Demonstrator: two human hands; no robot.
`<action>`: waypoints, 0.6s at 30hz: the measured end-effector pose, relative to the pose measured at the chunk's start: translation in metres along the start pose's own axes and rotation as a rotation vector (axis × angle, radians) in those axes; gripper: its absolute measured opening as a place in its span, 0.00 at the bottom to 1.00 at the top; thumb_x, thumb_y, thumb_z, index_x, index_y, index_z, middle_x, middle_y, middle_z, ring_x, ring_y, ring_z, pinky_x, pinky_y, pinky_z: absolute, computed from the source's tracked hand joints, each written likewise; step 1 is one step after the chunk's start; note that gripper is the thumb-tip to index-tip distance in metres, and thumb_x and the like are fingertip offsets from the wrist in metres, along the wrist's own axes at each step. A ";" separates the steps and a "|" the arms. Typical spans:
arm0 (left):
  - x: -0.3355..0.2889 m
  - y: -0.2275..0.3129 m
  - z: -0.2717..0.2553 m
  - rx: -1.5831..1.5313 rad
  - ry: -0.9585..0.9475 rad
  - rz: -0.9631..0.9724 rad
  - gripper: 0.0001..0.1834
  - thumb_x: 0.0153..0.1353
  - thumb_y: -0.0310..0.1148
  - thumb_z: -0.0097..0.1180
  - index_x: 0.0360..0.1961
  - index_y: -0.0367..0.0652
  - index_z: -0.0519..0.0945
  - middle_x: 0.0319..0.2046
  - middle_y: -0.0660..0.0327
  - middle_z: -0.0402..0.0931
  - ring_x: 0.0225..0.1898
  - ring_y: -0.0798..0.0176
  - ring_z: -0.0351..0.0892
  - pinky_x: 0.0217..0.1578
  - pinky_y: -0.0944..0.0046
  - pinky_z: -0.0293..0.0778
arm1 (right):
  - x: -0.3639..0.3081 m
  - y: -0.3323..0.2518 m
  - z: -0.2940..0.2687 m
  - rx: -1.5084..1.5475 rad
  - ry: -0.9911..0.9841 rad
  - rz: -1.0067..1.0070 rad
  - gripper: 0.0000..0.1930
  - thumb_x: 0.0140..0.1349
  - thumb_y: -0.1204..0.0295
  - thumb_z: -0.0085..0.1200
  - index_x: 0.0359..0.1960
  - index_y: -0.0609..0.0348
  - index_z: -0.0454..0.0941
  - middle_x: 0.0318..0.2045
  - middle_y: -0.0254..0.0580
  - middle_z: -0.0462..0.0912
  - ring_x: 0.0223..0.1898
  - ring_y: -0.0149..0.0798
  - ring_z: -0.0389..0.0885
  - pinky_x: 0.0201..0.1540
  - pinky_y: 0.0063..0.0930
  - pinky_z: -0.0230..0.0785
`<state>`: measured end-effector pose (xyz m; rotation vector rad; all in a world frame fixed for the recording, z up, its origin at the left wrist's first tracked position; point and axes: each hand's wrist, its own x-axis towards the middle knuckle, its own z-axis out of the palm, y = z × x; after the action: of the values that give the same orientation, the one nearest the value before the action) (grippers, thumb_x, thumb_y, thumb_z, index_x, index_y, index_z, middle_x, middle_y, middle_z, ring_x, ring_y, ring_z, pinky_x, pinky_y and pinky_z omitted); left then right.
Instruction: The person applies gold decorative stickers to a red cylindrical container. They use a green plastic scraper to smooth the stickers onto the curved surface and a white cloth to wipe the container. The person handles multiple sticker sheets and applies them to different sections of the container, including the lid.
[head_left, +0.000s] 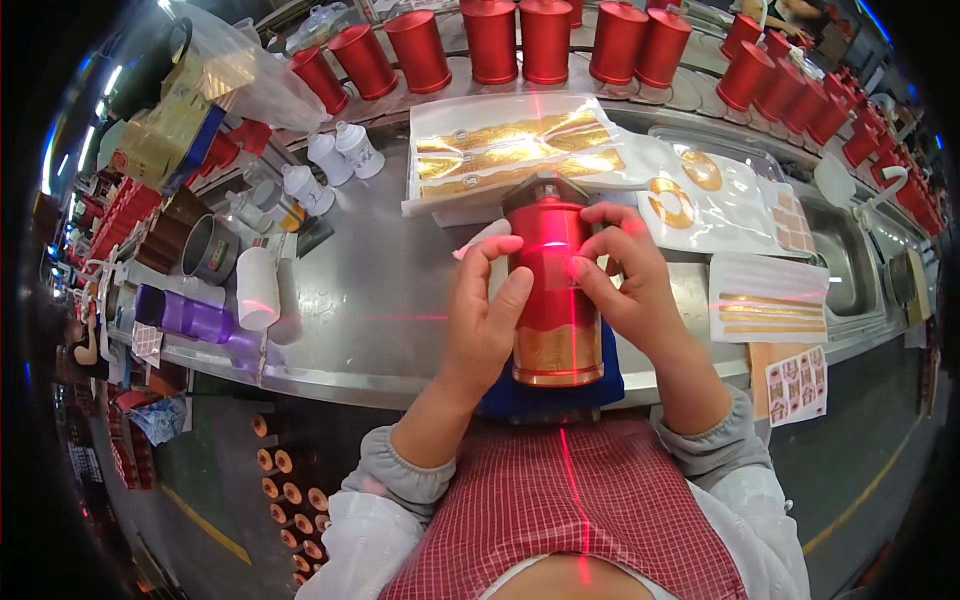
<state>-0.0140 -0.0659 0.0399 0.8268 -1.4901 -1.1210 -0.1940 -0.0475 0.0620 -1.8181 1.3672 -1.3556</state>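
Note:
A red metal canister [548, 255] with a gold band [557, 355] round its bottom lies tilted toward me, its lower end over a blue cloth [612, 375]. My left hand [478, 318] is closed about its left side, thumb and forefinger at the wall. A small white piece [484, 238] shows behind those fingers; whether they hold it I cannot tell. My right hand [632, 280] pinches a small, nearly clear sticker [565, 276] against the canister's front, its upper fingers curled near the shoulder. A dark angular block [545, 188] stands behind the lid end.
Gold sticker sheets [515, 150] lie beyond the canister, and ring-shaped gold stickers [672, 204] to their right. A strip sheet [768, 312] is near the sink [835, 255]. Red canisters [418, 52] line the back. White jars [358, 150], a paper roll [258, 288] and a purple bottle [190, 315] stand left.

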 end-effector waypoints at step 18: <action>0.021 -0.017 0.009 -0.246 -0.004 -0.230 0.36 0.61 0.36 0.58 0.63 0.33 0.54 0.57 0.48 0.60 0.60 0.58 0.60 0.62 0.58 0.59 | 0.005 0.024 0.007 0.120 0.063 0.125 0.12 0.56 0.65 0.64 0.33 0.57 0.74 0.51 0.48 0.68 0.50 0.37 0.69 0.42 0.24 0.66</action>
<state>-0.0281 -0.0886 0.0301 0.8369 -1.2504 -1.4450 -0.1981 -0.0626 0.0420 -1.5979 1.3761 -1.4083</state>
